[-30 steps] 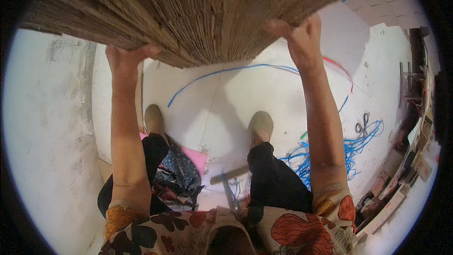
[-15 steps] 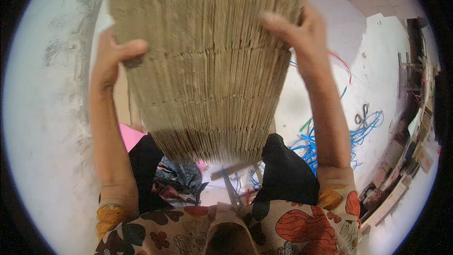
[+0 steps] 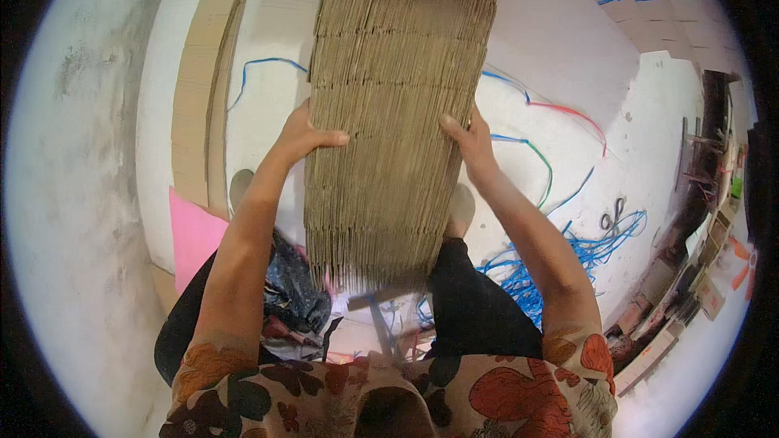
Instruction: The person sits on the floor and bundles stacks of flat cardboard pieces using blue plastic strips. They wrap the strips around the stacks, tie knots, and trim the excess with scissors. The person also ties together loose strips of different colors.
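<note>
A tall stack of brown corrugated cardboard pieces (image 3: 389, 113), edges facing up, stretches away from me between my legs. My left hand (image 3: 312, 135) grips its left side, thumb laid over the top edges. On the right side my right hand (image 3: 472, 139) holds it the same way, thumb on top and fingers down the side. The fingers of both hands are mostly hidden behind the stack. Under the stack's far and middle parts, blue strapping (image 3: 276, 61) runs along the pale floor.
Flat cardboard sheets (image 3: 195, 89) lean by the wall at left, above a pink sheet (image 3: 193, 231). A tangle of blue strapping (image 3: 527, 280) and scissors (image 3: 614, 212) lie at right. A dark plastic bag (image 3: 296, 284) lies near my left leg. Strapped cardboard (image 3: 649, 0) stands far right.
The cardboard stack has moved down and away from my body, with both hands still on it. My hands have come closer together, and more floor and strapping show around the stack.
</note>
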The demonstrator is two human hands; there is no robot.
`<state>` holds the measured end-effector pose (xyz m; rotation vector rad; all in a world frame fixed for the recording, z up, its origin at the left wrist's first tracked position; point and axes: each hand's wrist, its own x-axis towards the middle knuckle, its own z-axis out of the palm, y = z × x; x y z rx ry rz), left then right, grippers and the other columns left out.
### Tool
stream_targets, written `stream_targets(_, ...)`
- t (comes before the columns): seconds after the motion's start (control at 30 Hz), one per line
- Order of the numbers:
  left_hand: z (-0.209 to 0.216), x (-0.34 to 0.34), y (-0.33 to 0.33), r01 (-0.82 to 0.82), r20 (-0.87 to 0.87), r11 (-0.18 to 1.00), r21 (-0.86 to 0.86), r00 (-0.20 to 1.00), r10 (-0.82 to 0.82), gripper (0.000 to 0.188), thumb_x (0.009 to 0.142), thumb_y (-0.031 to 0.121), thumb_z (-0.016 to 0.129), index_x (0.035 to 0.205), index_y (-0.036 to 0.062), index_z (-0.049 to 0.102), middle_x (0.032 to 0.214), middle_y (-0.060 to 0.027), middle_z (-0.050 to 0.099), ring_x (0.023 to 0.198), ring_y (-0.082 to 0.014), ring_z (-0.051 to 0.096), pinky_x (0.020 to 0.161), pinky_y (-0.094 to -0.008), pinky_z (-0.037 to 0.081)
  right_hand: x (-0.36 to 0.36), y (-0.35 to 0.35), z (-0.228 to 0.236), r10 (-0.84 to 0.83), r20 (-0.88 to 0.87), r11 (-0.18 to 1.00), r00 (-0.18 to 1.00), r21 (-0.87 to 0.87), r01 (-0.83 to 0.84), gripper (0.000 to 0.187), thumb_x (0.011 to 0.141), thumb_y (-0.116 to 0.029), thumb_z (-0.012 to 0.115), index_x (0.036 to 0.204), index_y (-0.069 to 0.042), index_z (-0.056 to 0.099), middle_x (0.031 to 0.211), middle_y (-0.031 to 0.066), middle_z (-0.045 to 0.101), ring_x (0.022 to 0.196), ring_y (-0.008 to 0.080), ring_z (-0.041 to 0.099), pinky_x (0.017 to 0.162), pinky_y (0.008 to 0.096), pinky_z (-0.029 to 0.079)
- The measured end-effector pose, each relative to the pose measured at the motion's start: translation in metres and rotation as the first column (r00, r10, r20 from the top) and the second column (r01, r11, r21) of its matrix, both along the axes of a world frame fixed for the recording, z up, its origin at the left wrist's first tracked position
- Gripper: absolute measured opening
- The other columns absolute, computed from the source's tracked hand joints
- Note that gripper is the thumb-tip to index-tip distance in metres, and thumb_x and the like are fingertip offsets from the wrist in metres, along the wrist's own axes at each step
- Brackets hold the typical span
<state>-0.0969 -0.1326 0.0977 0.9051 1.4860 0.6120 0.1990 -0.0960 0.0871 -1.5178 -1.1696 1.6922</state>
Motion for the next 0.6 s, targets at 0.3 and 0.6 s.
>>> stream_targets(0.3, -0.007, -0.009, -0.034, -0.075, 0.050, 0.996, 0.045, 0.996, 0.073, 0.080, 0.065, 0.036, 0.073, 0.127, -0.0019, 0.037, 0.114, -0.0122, 0.053, 0.105, -0.0241, 0.051, 0.094, -0.0335, 0.038, -0.067, -0.015, 0.088, 0.135, 0.747, 0.521, 0.651, 0.505, -0.688, 0.078, 0.071, -0.037, 0.066, 0.132, -0.002, 0.031, 0.136, 0.0191, 0.031, 0.128, 0.0324, 0.026, 0.104, 0.0491, 0.018)
stream_targets(0.6, -0.007, 0.006, -0.030, -0.278, 0.229, 0.958, 0.064, 0.939, 0.257, 0.074, 0.080, 0.041, 0.058, 0.134, -0.0007, 0.029, 0.124, -0.0145, 0.046, 0.114, -0.0215, 0.043, 0.098, -0.0321, 0.032, -0.102, -0.036, 0.025, 0.462, 0.787, 0.018, 0.410, 0.453, -0.891, 0.079, 0.077, -0.052, 0.052, 0.134, -0.002, 0.030, 0.141, 0.0146, 0.027, 0.134, 0.0268, 0.016, 0.105, 0.0569, 0.006)
